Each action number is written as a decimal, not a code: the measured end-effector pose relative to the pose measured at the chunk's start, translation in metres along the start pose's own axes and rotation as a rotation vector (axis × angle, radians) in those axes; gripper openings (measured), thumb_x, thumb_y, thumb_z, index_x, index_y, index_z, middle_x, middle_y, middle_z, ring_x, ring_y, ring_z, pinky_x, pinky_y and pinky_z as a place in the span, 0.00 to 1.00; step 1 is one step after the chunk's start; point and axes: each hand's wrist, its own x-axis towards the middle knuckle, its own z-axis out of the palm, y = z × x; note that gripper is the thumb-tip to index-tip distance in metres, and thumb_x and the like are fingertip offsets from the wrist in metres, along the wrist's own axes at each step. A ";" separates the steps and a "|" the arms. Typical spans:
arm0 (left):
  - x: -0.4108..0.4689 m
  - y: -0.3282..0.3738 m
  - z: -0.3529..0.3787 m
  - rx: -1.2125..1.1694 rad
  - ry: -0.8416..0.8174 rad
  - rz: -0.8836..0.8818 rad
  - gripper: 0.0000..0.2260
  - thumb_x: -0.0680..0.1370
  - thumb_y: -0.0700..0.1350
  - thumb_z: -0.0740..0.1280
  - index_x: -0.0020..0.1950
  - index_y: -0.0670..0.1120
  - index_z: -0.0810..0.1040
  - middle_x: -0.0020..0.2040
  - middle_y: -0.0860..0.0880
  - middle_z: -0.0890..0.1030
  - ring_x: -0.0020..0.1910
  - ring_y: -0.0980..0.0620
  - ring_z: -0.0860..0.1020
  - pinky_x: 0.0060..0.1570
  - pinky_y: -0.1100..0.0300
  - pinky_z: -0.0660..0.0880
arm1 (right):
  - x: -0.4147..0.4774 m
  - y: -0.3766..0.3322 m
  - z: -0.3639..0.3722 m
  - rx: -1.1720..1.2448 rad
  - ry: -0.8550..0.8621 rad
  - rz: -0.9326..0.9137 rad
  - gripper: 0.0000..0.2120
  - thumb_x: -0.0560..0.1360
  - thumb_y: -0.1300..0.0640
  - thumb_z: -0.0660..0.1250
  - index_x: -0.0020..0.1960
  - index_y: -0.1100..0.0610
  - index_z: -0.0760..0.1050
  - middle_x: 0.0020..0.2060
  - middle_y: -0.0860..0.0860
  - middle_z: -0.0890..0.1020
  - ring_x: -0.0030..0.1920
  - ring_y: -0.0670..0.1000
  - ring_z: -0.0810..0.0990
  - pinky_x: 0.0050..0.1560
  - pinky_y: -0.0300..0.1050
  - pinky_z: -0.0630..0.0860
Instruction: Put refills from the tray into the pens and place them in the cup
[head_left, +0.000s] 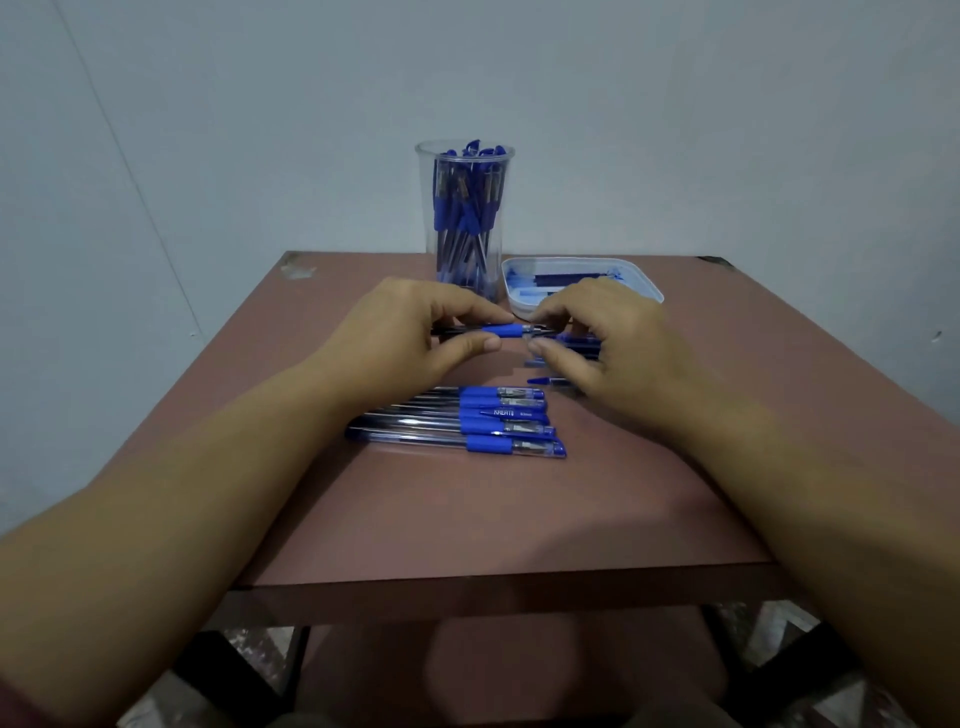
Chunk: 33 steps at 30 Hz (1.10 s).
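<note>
My left hand (410, 332) pinches a clear pen with a blue grip (501, 331), held level above the table. My right hand (602, 338) pinches the pen's tip end between thumb and fingers. Behind them a tall clear cup (465, 218) stands at the table's far edge, filled with several blue pens. To its right sits a white tray (644, 283) holding blue refills and small parts. Several pens (467, 423) lie side by side on the table in front of my hands. Loose blue caps and parts (543, 381) lie under my right hand, partly hidden.
The brown table (467, 509) is small, with its front edge close to me and the wall right behind the cup. Black table legs and a speckled floor show below the front edge.
</note>
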 end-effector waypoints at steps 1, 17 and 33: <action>0.000 0.000 0.000 -0.002 -0.001 -0.003 0.10 0.76 0.50 0.72 0.57 0.58 0.83 0.43 0.67 0.80 0.42 0.63 0.80 0.44 0.61 0.79 | 0.000 0.000 0.000 0.008 0.008 0.013 0.08 0.76 0.51 0.67 0.52 0.54 0.78 0.42 0.42 0.76 0.42 0.42 0.70 0.45 0.29 0.67; 0.001 0.001 0.000 -0.013 -0.006 -0.003 0.11 0.75 0.49 0.72 0.57 0.58 0.83 0.42 0.67 0.80 0.41 0.60 0.80 0.43 0.53 0.80 | 0.001 0.002 0.003 0.102 -0.017 0.093 0.07 0.77 0.52 0.66 0.50 0.54 0.79 0.39 0.42 0.78 0.40 0.44 0.75 0.42 0.29 0.68; 0.002 -0.008 -0.006 0.006 0.022 -0.080 0.10 0.76 0.50 0.72 0.57 0.58 0.83 0.41 0.67 0.80 0.42 0.62 0.79 0.46 0.58 0.78 | 0.002 0.005 -0.001 0.189 0.004 0.290 0.06 0.75 0.61 0.70 0.50 0.52 0.80 0.39 0.38 0.77 0.41 0.36 0.75 0.42 0.26 0.67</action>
